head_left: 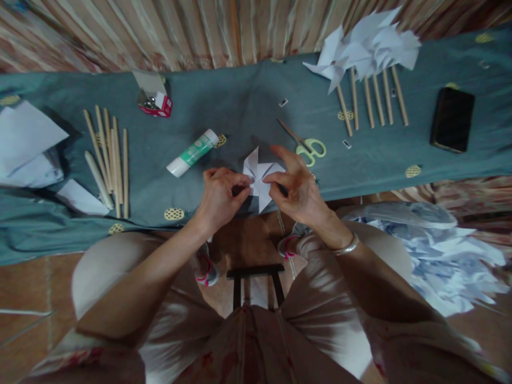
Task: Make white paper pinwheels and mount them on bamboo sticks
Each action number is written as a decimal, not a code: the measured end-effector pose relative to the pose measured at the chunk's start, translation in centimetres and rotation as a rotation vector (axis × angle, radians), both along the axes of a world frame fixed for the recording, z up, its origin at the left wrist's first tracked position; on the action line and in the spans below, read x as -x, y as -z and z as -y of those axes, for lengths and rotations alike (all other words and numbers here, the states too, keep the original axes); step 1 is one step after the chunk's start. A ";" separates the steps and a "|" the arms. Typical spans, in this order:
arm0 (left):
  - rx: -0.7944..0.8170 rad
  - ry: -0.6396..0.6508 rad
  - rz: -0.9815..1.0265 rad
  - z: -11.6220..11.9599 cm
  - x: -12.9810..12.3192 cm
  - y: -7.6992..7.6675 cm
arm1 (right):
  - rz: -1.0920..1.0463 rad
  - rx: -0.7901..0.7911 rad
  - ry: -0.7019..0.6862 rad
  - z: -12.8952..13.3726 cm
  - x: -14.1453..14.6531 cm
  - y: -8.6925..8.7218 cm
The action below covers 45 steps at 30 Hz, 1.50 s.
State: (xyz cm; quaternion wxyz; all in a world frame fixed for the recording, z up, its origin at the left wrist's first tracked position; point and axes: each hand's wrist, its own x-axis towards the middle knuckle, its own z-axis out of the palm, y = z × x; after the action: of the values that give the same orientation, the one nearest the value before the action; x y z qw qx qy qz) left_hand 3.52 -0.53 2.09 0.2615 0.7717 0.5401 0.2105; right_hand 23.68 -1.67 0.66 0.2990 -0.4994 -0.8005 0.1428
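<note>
A small white paper pinwheel point(260, 180) is held over the front edge of the cloth-covered table. My left hand point(224, 194) pinches its left side between thumb and fingers. From the right, my right hand point(298, 186) grips it near the centre with thumb and a finger, the index finger raised. Behind the right hand lie scissors point(308, 149) with pale green handles. A green and white glue stick point(192, 153) rests beyond the left hand. No stick is attached to the held pinwheel in this view.
Wooden sticks point(116, 160) and white paper point(30, 138) lie at the left, near an opened small red box point(160, 104). Pinwheels on sticks point(372, 50) and a black phone point(453, 120) are at the right. A plastic bag of paper pieces point(448, 266) stands below the table.
</note>
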 end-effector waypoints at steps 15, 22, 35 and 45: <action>0.000 0.005 -0.030 -0.2 -0.1 0.0 | 0.014 -0.035 -0.094 0.1 0.4 1.1; 0.017 0.004 -0.040 -0.2 -0.2 -0.3 | 0.076 -0.058 -0.084 0.4 0.9 0.6; 0.001 0.045 -0.013 -0.3 0.0 0.0 | 0.217 0.012 -0.059 1.1 2.0 0.1; -0.120 -0.058 -0.031 0.3 3.3 -0.8 | 0.222 0.001 -0.093 1.6 1.7 0.4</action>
State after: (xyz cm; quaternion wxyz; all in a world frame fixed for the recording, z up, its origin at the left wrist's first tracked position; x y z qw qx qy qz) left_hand 0.25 -0.85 2.89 0.2000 0.7733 0.5525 0.2380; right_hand 21.93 -3.24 0.29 0.2013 -0.4745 -0.8510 0.1006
